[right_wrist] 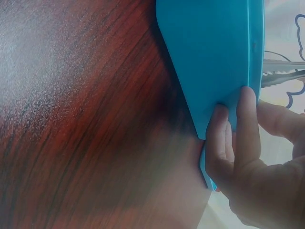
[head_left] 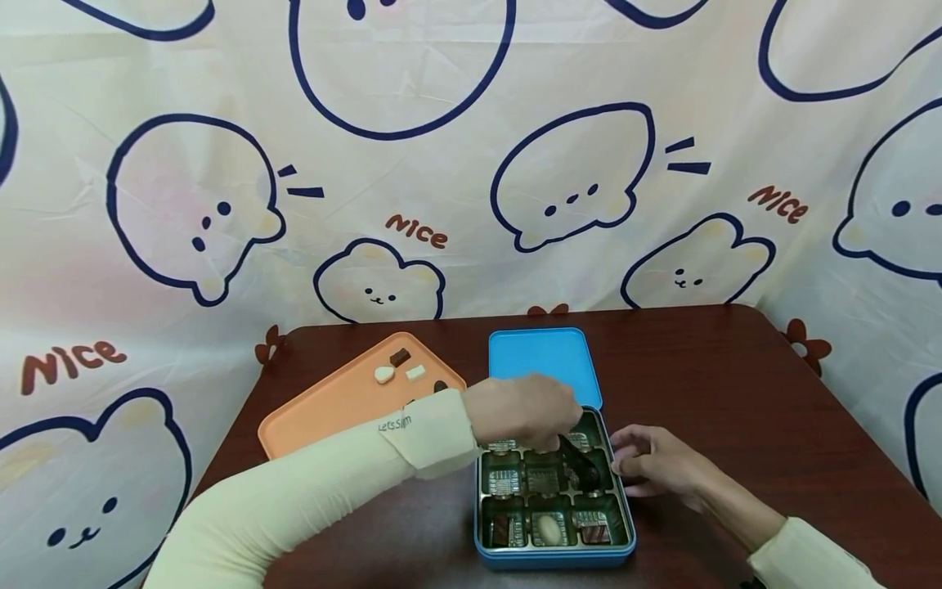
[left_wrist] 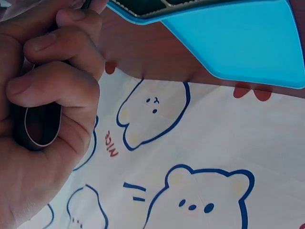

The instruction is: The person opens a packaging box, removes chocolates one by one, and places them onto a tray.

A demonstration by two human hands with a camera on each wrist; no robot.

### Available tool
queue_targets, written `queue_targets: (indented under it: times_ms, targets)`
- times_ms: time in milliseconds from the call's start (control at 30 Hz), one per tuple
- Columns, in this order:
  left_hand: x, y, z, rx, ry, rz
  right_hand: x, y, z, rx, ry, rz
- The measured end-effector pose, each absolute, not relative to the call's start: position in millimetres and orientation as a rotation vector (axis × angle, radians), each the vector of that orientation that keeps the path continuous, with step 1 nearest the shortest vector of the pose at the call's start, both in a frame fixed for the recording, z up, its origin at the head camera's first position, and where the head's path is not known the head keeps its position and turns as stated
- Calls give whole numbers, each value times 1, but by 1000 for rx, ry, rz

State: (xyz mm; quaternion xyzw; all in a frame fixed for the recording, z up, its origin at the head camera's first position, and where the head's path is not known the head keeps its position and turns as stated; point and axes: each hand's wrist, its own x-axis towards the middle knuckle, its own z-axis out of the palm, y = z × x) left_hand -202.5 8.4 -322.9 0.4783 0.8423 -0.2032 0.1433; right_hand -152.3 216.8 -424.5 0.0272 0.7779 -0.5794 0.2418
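My left hand (head_left: 524, 409) reaches over the blue tin (head_left: 555, 559), its fingers curled round black tongs (head_left: 580, 465). The tongs' rounded end loop shows in the palm in the left wrist view. Their lower end points down into a right-hand compartment of the tin; the hand hides part of the back row. My right hand (head_left: 662, 462) touches the tin's right side with extended fingers, thumb near the rim in the right wrist view. In the front row lie a dark brown piece (head_left: 500, 530), a white oval piece (head_left: 549, 529) and a striped brown piece (head_left: 594, 533).
The tin's blue lid (head_left: 543, 353) lies folded back behind it. An orange tray (head_left: 324, 415) at the left carries a brown piece (head_left: 400, 357), white pieces (head_left: 384, 374) and a dark piece (head_left: 440, 385). My left sleeve crosses in front of the tray. A printed cloth hangs behind the table.
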Motion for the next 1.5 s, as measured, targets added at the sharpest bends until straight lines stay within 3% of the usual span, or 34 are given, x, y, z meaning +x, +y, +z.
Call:
queue_targets:
  times_ms: [900,1133,1500]
  targets:
    - [-229,-51,-276,1197,2502,-252,-151,214,-425,82,2142,-1583]
    - [-242,-77,-270,1042,2506,-140,-151,215,-424,59,2137,-1586]
    - [-269,-130,-269,1073,2532,-138,-151,214,-423,71,2140,-1585]
